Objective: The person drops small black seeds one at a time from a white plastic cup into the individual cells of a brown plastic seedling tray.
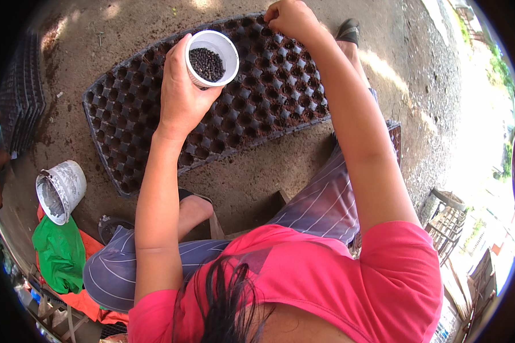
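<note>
hair (226, 300), then soil-flecked ground (249, 186); left hand (183, 97) grips cup (222, 46), right hand (292, 22) pinched at tray (243, 106)

Through my remote view, I have the left hand (182, 97) curved in a firm grip, forearm (160, 191) extended. My right hand (294, 20) reaches farther out, fingers (274, 22) curled, arm (363, 114) nearly straight.

The tray (252, 108) looks like matt plastic; the cup (228, 50) over it, smooth plastic. Left of the tray, the bucket (72, 182) looks rough and smeared, the green bag (60, 254) glossy.
</note>
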A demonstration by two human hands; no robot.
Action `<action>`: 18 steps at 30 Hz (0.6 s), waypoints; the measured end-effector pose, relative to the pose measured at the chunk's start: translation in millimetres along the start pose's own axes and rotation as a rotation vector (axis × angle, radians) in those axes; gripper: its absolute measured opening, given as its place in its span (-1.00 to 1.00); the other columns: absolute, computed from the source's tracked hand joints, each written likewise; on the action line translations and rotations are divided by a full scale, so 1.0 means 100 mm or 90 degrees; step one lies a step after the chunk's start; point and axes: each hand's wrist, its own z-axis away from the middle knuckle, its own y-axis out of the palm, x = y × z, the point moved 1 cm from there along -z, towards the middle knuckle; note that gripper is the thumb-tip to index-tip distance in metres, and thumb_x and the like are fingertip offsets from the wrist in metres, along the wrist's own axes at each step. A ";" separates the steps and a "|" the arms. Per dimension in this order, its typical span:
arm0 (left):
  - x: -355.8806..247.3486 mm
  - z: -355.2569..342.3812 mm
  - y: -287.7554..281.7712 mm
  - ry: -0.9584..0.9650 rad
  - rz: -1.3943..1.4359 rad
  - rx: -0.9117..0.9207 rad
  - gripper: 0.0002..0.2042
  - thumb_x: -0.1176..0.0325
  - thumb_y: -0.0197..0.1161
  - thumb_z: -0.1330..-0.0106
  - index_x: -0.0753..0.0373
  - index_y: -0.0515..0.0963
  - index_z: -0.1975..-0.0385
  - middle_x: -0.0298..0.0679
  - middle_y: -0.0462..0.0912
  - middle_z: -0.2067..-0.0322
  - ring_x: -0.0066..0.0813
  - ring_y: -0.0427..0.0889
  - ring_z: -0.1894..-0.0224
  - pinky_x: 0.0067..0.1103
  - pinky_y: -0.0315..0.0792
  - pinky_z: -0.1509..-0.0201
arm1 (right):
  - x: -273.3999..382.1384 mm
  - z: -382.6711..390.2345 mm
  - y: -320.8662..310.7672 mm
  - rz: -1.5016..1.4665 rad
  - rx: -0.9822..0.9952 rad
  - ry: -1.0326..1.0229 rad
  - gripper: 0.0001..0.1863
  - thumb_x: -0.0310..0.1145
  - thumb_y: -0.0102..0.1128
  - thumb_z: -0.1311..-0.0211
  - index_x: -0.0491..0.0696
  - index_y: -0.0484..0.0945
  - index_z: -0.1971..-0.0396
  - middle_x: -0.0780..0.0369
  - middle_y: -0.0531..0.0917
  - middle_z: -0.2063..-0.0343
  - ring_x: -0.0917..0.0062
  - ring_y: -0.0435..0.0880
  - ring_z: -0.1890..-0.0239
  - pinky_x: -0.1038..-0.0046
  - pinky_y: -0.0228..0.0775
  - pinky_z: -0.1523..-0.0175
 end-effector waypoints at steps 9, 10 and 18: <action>-0.04 0.00 -0.01 0.010 0.009 -0.006 -0.03 0.49 0.66 0.08 0.27 0.23 -0.41 -0.03 0.49 -0.22 -0.06 0.53 -0.28 -0.27 0.43 -0.37 | 0.03 -0.25 -0.11 -0.049 0.029 0.015 -0.78 -0.42 0.30 -0.02 -0.05 0.83 0.32 0.06 0.78 0.49 0.32 0.82 0.45 0.32 0.69 0.24; -0.03 0.00 -0.01 0.011 0.009 -0.006 -0.03 0.49 0.66 0.08 0.27 0.23 -0.41 -0.03 0.49 -0.22 -0.06 0.53 -0.28 -0.27 0.43 -0.37 | 0.01 -0.27 -0.09 -0.050 0.028 0.014 -0.78 -0.42 0.30 -0.02 -0.05 0.83 0.32 0.06 0.78 0.49 0.32 0.82 0.45 0.32 0.69 0.24; -0.06 -0.03 0.03 0.017 0.017 -0.011 -0.04 0.48 0.66 0.07 0.27 0.24 -0.40 -0.04 0.50 -0.20 -0.06 0.53 -0.26 -0.28 0.42 -0.37 | -0.09 -0.25 -0.05 -0.018 0.037 0.024 -0.77 -0.37 0.30 -0.04 0.07 0.84 0.29 0.19 0.81 0.43 0.33 0.80 0.32 0.29 0.64 0.07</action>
